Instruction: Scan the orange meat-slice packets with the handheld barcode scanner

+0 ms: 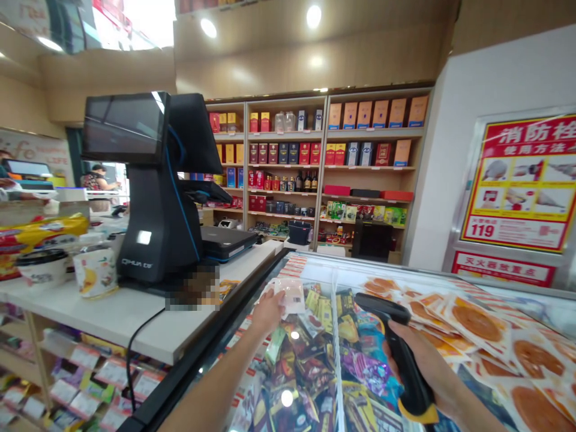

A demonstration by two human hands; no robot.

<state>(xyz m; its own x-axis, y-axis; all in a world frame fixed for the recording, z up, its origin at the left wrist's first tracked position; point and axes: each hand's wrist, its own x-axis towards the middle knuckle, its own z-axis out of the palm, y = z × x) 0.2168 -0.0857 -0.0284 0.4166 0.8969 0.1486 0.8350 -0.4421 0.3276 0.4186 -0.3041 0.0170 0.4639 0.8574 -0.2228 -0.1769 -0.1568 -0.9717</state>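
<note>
My left hand [269, 311] is closed on the near edge of a small whitish packet [293, 295] with a dark barcode patch on its right part. It is held over the glass top of a chest freezer [315, 261]. My right hand [411, 345] wraps round the handle of a black and yellow barcode scanner [407, 366]. The scanner's head points left, toward the packet, with a gap between them. Under the glass lie many coloured ice cream wrappers [310, 372], on both sides of a white divider [336, 348].
On the left counter [157, 327] stand a black cash register [157, 198], a lidded cup [42, 267] and a patterned paper cup [95, 271]. A black cable [130, 348] hangs down the counter's front. Flat round-food packets [477, 324] show at right. Shelves of boxes [283, 153] line the back.
</note>
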